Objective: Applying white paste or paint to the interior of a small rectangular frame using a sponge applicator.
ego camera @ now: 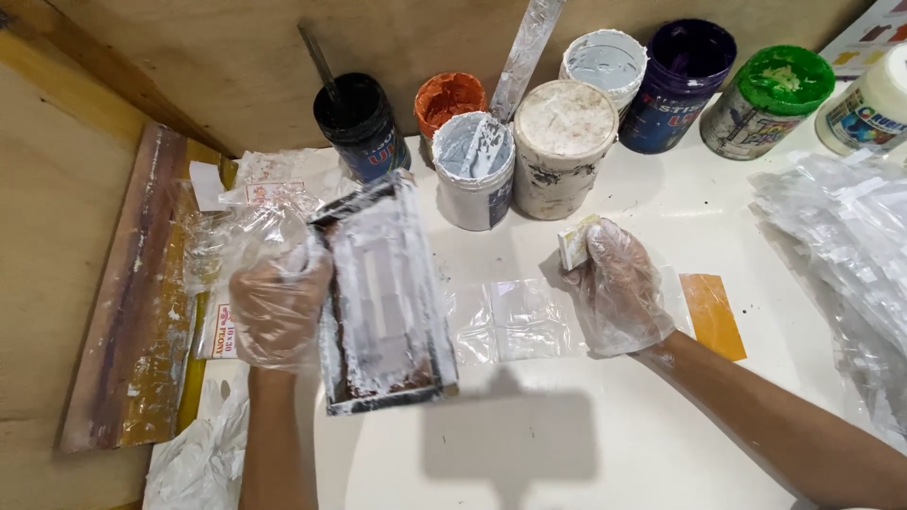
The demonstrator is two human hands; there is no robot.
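Both hands wear thin clear plastic gloves. The left hand is closed around the left edge of a small rectangular printing frame, fingers curled over the rim and the thumb side hidden behind it, so the frame is clamped in the grip and held tilted, its far end raised toward the jars and its near end low over the table. The mesh and wooden rim of the frame are smeared with white paint, with darker brown patches at the near corner. The right hand is closed too, fingers folded in on a small pale block that sticks out from the top of the fist; the heel of this hand rests on or just above a clear plastic bag lying flat on the table, just to the right of the frame. An orange-yellow strip lies on the table just beside the right wrist. Behind the hands stands a row of paint jars: a black one with a stick in it, an orange one, a grey-white one, a beige lidded one, a purple one and a green-topped one. A heap of clear plastic bags lies at the right, and a paint-stained wooden board at the left.
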